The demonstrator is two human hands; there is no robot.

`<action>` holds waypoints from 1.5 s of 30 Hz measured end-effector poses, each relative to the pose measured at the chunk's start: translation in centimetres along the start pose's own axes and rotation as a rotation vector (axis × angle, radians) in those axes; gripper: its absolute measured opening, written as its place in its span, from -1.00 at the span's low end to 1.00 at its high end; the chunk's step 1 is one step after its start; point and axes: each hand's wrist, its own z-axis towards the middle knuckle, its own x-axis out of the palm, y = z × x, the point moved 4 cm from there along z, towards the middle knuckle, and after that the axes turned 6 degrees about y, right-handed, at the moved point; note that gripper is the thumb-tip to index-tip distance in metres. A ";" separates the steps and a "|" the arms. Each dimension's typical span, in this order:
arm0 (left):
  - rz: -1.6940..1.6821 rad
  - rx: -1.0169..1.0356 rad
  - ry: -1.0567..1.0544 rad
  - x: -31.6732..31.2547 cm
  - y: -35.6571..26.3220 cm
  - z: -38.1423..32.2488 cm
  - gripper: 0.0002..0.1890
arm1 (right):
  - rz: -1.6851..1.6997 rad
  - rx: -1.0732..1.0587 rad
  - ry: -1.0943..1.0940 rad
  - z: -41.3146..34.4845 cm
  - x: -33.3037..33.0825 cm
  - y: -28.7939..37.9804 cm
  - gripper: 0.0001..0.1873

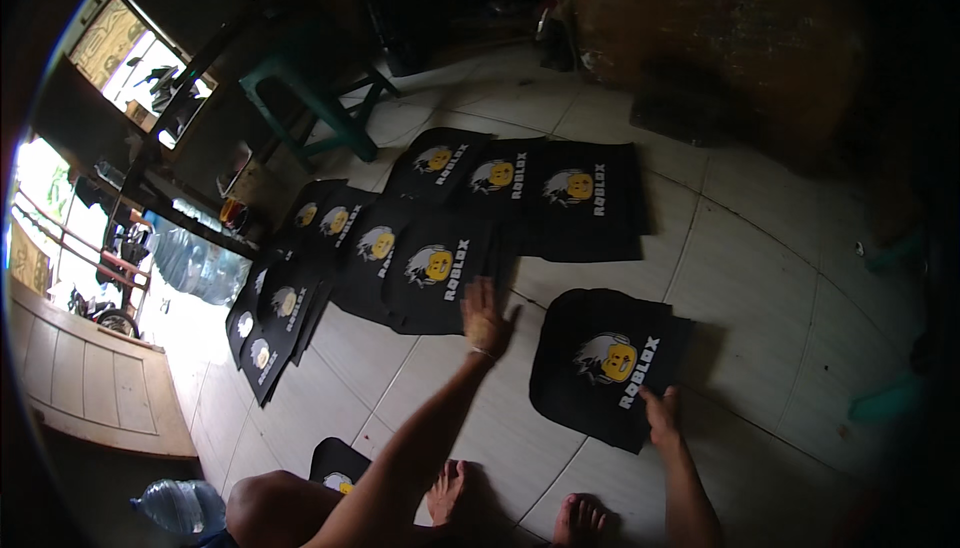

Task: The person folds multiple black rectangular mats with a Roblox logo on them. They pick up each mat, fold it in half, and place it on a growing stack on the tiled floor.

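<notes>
Black fabric panels printed with a yellow cartoon face, white hair and lettering lie in overlapping stacks on the tiled floor. My left hand (pixel 487 319), fingers spread, is at the lower right edge of a printed panel (pixel 420 278) in the middle group; whether it touches the panel is unclear. At the right, my right hand (pixel 661 413) has its thumb on top of the edge of a separate printed panel (pixel 585 360), with its other fingers partly hidden. More panels lie in a back row (pixel 559 229) and in a left stack (pixel 289 323).
A green plastic stool (pixel 337 124) stands behind the panels. Large clear water bottles are at the left (pixel 199 263) and lower left (pixel 184 507). Another black panel (pixel 337 458) lies partly behind my left arm. My bare feet are on the tiles at the bottom.
</notes>
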 end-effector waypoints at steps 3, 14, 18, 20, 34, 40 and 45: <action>0.030 -0.163 0.336 0.4 3.4 1.7 -0.13 | 0.039 -0.034 0.033 -0.5 1.1 0.2 -0.64; 0.390 0.119 0.311 3.8 4.2 0.6 -0.83 | -0.244 0.162 0.074 0.9 1.4 -2.9 -0.12; 0.213 0.188 0.395 -0.8 -3.9 -2.4 -0.87 | -0.318 0.042 0.060 1.3 1.2 -2.9 -0.28; 0.053 0.330 0.528 -1.4 -9.4 -5.2 -0.80 | -0.237 0.008 0.123 1.7 1.6 -3.4 -0.31; 0.006 0.700 1.063 -1.6 -12.9 -10.4 -0.59 | -0.183 0.013 0.453 1.7 -0.1 -0.6 -0.47; 0.176 0.482 1.039 -17.2 -1.0 -3.7 -0.66 | -0.302 0.153 0.372 -0.6 -1.1 7.2 -0.50; 0.029 0.132 0.719 -14.5 6.4 -2.9 -0.34 | -0.308 0.315 0.183 -0.5 -0.9 5.6 -0.54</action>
